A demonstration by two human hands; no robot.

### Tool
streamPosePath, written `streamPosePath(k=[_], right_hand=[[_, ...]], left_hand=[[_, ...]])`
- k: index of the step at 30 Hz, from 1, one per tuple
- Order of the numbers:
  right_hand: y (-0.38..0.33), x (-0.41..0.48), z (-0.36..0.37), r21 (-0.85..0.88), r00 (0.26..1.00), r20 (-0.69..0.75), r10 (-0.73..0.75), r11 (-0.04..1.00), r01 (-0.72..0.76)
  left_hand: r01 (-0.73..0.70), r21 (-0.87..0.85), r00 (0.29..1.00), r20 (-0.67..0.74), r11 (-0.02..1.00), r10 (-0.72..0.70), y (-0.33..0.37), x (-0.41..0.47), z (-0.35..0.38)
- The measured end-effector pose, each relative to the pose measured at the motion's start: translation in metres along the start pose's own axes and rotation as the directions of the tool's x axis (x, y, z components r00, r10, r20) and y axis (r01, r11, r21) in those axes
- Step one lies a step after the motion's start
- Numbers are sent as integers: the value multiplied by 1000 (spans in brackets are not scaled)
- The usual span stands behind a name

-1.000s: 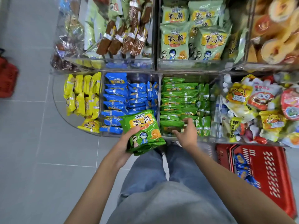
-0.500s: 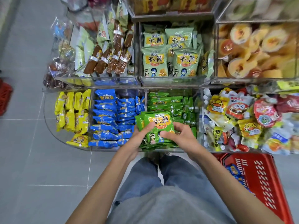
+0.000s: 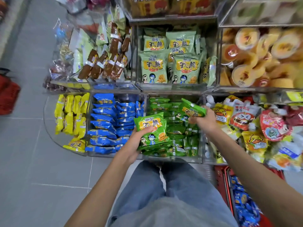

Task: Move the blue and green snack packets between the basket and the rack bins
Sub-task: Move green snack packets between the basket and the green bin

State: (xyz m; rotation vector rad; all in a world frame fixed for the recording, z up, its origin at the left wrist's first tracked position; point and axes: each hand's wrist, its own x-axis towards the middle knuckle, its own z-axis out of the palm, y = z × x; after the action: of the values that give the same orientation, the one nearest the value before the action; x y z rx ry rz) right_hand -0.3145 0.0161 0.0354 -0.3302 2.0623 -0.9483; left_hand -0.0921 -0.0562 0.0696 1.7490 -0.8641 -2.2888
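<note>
Head view: the left hand (image 3: 139, 141), at the centre of the frame, grasps a stack of green packets (image 3: 152, 130), thumb across the top face and fingers beneath, holding it over the front left corner of the green bin (image 3: 180, 158). Just right of centre, the right hand (image 3: 205, 120) pinches a single green packet (image 3: 191, 110), tilted, above the right side of the same bin, which already holds rows of the same snack. To the left, the blue bin (image 3: 105, 155) is well stocked. At the lower right edge stands the red basket (image 3: 221, 174), and only blue packets (image 3: 244, 203) show inside it. The step in hand looks like sorting the green ones into their bin, one at a time from the stack. The next move likely calls for lowering the single packet flat onto a row, letting go, then reaching back to the stack without letting the slippery pile slide apart.
</note>
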Motion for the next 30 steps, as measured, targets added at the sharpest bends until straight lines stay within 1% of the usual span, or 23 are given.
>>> streamPosePath(k=[2,3,4,8,10,14,20,24,26,27,28,29,30], right_hand=[[1,22,10,-214,994,-45,-104,973,92],[3,32,17,-269,988,-57,-142,955,122],[6,43,24,-290,986,-64,-155,948,130],[18,71,44,-199,990,-137,-30,980,2],[23,79,52,-227,988,-151,-37,974,2],[20,95,69,-176,976,-214,-25,984,-14],[29,99,77,-238,971,-227,70,963,-125],[21,94,77,-217,966,-229,116,962,-167],[13,87,74,-142,951,-245,190,963,-229],[6,77,72,-6,929,-236,284,956,-294],[-2,65,71,165,903,-185,387,918,-360],[-9,50,69,298,895,-95,435,871,-391],[-16,32,66,347,905,20,426,846,-406]], left_hand=[[16,-4,1000,-6,1000,-16,-1,6,1],[33,-2,999,-12,999,-33,-1,9,1],[51,-1,999,-18,999,-51,-2,12,0],[94,-12,995,-9,995,-94,-3,25,-3],[109,-16,994,7,994,-109,-3,31,-5],[119,-35,993,-7,992,-119,0,40,-8],[114,-64,993,-14,991,-115,3,44,-15],[125,-44,992,-18,991,-126,7,46,-18],[122,-11,993,-3,992,-122,8,46,-18],[111,12,994,7,994,-111,9,47,-18],[99,35,995,11,994,-100,10,48,-17],[83,56,996,9,995,-84,10,49,-15],[72,74,997,9,995,-73,12,50,-13]])
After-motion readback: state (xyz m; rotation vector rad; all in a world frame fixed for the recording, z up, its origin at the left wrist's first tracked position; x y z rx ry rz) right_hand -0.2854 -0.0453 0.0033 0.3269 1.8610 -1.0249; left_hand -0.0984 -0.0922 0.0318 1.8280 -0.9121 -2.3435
